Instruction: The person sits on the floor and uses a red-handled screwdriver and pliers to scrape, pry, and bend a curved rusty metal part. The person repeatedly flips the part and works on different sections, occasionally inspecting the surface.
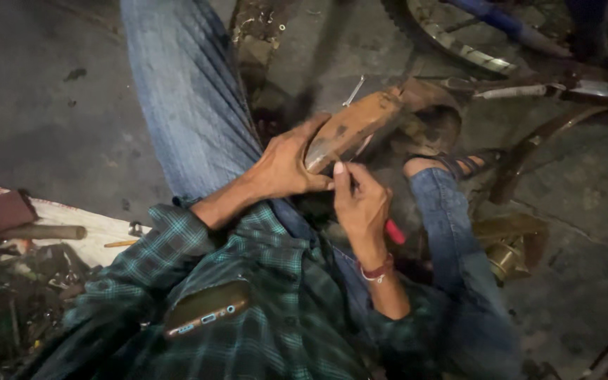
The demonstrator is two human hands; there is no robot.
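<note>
The left hand reaches forward from a green plaid sleeve, wrist bent, fingers wrapped around the near end of a rusty curved bicycle mudguard — clamped on it, thumb along its lower edge. The mudguard slants up and away from that hand toward the sandalled foot. The right hand sits just below and touching the left, forearm upright, fingers closed around a red-handled tool whose tip meets the mudguard's near end; the handle pokes out under the palm. A red thread band circles the right wrist. Beyond the hands lies a bicycle wheel rim; below the left elbow, a phone pokes from a shirt pocket.
</note>
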